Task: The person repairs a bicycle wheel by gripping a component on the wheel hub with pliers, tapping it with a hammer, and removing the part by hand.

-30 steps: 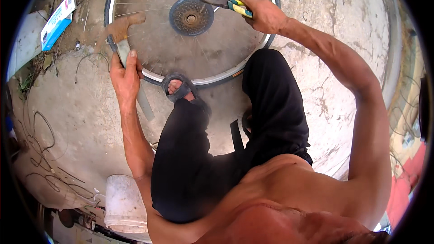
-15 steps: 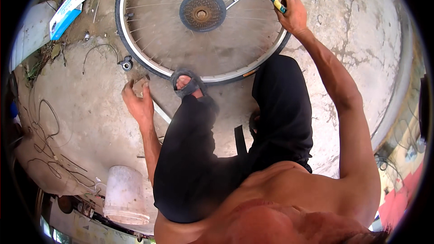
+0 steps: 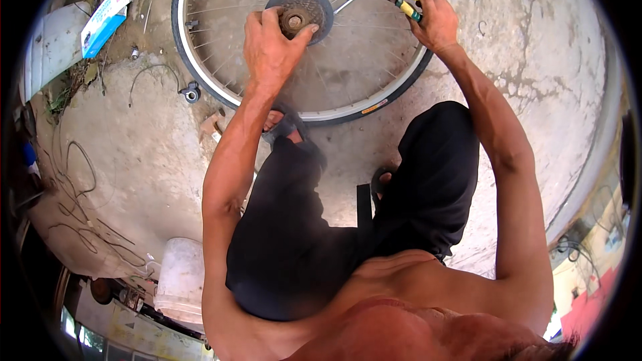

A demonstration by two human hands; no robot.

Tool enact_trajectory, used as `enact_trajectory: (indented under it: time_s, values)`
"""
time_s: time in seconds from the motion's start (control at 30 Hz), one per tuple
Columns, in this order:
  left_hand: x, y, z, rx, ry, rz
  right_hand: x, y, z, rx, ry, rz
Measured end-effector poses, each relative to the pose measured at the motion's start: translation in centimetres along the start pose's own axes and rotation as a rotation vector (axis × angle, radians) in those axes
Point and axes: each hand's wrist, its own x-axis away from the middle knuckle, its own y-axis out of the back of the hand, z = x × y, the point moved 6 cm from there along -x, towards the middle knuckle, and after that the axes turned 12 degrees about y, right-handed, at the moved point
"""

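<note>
A bicycle wheel (image 3: 364, 108) with a black tyre and silver rim lies on the concrete in front of me. At its hub is a rusty sprocket cluster (image 3: 304, 11) backed by a dark round disc. My left hand (image 3: 273, 50) rests on the cluster, thumb on the right and fingers on the left, gripping around its centre. In my right hand (image 3: 436, 23), above the wheel's right rim, are pliers (image 3: 408, 8) with yellow and green handles. Their dark jaws point left, near a silver frame tube (image 3: 351, 1).
A small dark round part (image 3: 192, 93) with a cable lies left of the wheel. Beyond it are a blue and white box (image 3: 107, 20) and tangled wire (image 3: 83, 194). A whitish bucket (image 3: 180, 274) stands beside my left arm. My sandalled foot (image 3: 284, 127) is by the tyre.
My left hand has moved up and right from the ground beside my foot onto the sprocket cluster. An object it was at now lies on the ground. The pliers stay in my right hand.
</note>
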Motion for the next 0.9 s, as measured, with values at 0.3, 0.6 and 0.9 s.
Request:
enact_trajectory:
  time_s: [0.3, 0.6, 0.9]
  values:
    - [0.9, 1.6, 0.9, 0.064, 0.003, -0.034, 0.1, 0.0, 0.0, 0.005, -0.016, -0.078]
    - [0.5, -1.2, 0.4, -0.012, -0.161, -0.052, 0.5, -0.4, -0.4, 0.020, -0.039, -0.061]
    - [0.5, -1.4, 0.6, 0.006, -0.178, -0.036, 0.5, -0.5, -0.3, 0.024, -0.032, -0.068]
